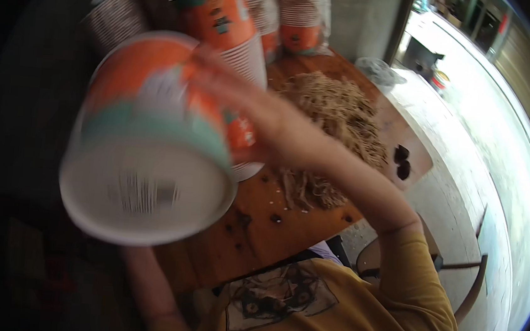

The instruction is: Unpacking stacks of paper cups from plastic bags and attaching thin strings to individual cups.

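A large orange, green and white paper bucket is held up close in front of me, tilted so its white base faces me. My right hand lies against its right side with the fingers reaching along the orange wall; motion smears them. The left forearm rises from below and passes behind the bucket, which hides my left hand. Just behind the right hand stands a stack of similar paper buckets, nested upside down.
More nested bucket stacks line the back of the wooden table. A heap of tan strands covers its right part, near two small dark pieces. A clear plastic bag sits at the far right corner. Bright floor lies beyond.
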### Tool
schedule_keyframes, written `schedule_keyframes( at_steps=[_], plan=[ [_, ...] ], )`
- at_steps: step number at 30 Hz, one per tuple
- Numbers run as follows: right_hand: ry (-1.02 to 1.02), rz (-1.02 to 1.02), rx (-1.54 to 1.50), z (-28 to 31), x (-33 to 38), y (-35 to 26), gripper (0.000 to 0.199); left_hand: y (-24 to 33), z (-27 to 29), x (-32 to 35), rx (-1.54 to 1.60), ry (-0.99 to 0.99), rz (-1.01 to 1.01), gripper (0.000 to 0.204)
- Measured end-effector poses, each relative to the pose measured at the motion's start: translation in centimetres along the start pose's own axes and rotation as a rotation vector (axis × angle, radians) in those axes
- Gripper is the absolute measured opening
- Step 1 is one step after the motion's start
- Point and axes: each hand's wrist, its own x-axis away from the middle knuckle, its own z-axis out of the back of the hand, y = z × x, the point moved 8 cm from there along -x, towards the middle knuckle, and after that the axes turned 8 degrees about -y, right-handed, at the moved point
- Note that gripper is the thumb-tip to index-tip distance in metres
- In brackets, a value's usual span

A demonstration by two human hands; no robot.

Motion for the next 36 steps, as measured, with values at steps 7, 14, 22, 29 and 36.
schedule_keyframes(
  at_steps=[7,14,22,29,36],
  plan=[
    [-0.173,-0.390,0.100,-2.2,9.0,4.9,0.045,3.2,8.6,7.3,-0.160,0.235,0.039,0.045],
    [-0.069,-0.850,0.347,8.1,20.9,10.9,0.015,5.1,4.1,12.1,-1.072,-0.007,0.029,0.019],
    [-0.330,-0.618,0.434,2.3,17.5,9.8,0.019,2.0,-8.8,11.0,-1.667,-0.513,-0.307,0.020],
    [-0.451,-0.491,0.446,-1.5,15.8,9.8,0.010,1.1,-10.0,11.7,-1.651,-0.532,-0.294,0.019],
    [-0.271,-0.618,0.209,-0.1,12.9,5.9,0.008,2.3,-11.2,12.5,-1.536,-0.435,-0.488,0.023]
  ],
)
